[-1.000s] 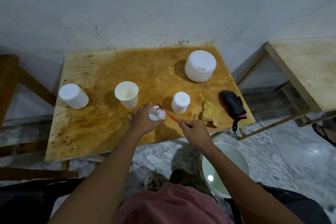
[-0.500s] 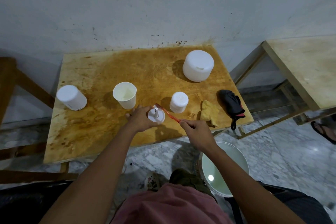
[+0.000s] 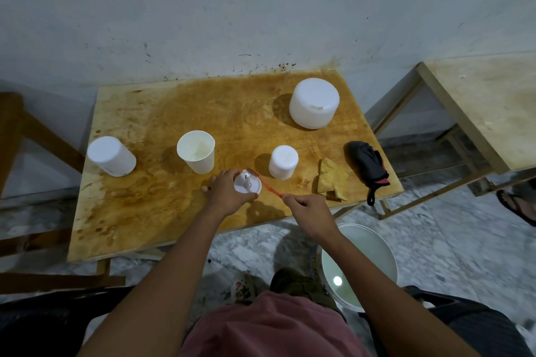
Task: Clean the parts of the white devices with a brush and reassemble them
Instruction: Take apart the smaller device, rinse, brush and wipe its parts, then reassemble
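Gripping a round white part [image 3: 247, 184] in my left hand [image 3: 224, 193] above the table's [image 3: 139, 206] front edge, I pinch an orange brush [image 3: 265, 183] in my right hand [image 3: 309, 210], bristles at its central post. White cup [image 3: 197, 155] and small white device [image 3: 283, 161] stand just behind.

Open gap — between cup [image 3: 197, 156] and canister [image 3: 283, 162]

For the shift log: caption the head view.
Left hand grips a round white part; right hand holds an orange brush against it.
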{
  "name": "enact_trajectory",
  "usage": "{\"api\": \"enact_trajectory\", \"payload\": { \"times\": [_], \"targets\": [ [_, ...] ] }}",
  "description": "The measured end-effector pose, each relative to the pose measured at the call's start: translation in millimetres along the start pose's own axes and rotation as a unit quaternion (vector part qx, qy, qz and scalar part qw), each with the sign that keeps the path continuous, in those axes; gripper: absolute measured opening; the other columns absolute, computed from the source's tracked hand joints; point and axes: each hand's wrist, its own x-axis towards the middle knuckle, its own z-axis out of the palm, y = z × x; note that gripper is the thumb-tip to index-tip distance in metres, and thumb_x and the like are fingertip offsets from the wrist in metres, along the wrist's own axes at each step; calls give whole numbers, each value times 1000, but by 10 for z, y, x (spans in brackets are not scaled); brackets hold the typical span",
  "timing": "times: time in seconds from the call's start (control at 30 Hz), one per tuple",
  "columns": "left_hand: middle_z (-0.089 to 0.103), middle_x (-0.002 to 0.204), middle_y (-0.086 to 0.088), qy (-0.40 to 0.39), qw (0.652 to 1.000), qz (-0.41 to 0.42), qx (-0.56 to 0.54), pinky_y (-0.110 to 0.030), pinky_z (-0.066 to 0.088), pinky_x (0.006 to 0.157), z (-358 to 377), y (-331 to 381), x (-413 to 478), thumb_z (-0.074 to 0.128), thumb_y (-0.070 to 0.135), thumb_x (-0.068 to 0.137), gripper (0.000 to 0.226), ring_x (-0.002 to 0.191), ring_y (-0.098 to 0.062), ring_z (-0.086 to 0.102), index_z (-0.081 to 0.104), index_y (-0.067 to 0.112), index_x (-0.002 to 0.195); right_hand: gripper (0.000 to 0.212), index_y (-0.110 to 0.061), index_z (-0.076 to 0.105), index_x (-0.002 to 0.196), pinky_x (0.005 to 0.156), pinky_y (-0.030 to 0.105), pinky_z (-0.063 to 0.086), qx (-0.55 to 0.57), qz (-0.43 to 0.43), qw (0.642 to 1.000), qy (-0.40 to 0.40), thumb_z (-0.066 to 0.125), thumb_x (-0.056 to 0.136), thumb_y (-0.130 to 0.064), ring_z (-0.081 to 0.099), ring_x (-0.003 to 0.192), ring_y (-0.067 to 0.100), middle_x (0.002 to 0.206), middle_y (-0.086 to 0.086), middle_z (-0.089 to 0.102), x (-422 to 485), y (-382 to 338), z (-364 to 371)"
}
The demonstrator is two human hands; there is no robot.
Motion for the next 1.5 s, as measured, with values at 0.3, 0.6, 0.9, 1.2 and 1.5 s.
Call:
{"api": "enact_trajectory", "payload": {
  "times": [0.3,0.6,0.9,1.2,1.5],
  "targets": [
    [44,141,5,-46,998,26,38,-42,25,101,-54,-5,39,76,56,72,77,130,-26,34,45,35,139,47,-17,42,57,55,28,23,32,14,999,-7,57,96,-37,28,53,16,58,6,31,-65,79,51],
    [41,143,0,-76,994,36,65,-42,25,101,-103,7,45,72,56,77,72,132,-29,32,45,37,140,49,-16,38,55,49,25,22,76,28,997,0,59,97,-33,24,49,11,55,2,28,-100,50,86],
    [41,143,1,-97,993,26,60,-44,25,103,-105,-16,91,75,57,73,75,132,-30,32,45,38,140,52,-18,34,53,47,21,21,78,18,997,8,58,98,-32,23,50,12,55,4,26,-137,67,127],
    [35,151,-2,-104,993,26,44,-46,20,105,-114,0,82,75,53,75,75,136,-31,27,43,40,141,51,-17,35,53,46,23,21,50,24,998,15,58,97,-28,24,47,9,49,-3,27,-145,69,136],
    [38,147,1,-105,991,23,74,-45,23,104,-121,21,106,74,57,74,76,135,-30,30,48,29,140,22,-31,73,113,47,27,30,-40,-81,995,44,60,95,-34,40,46,4,51,-11,55,-96,80,-43]
  ]
}}
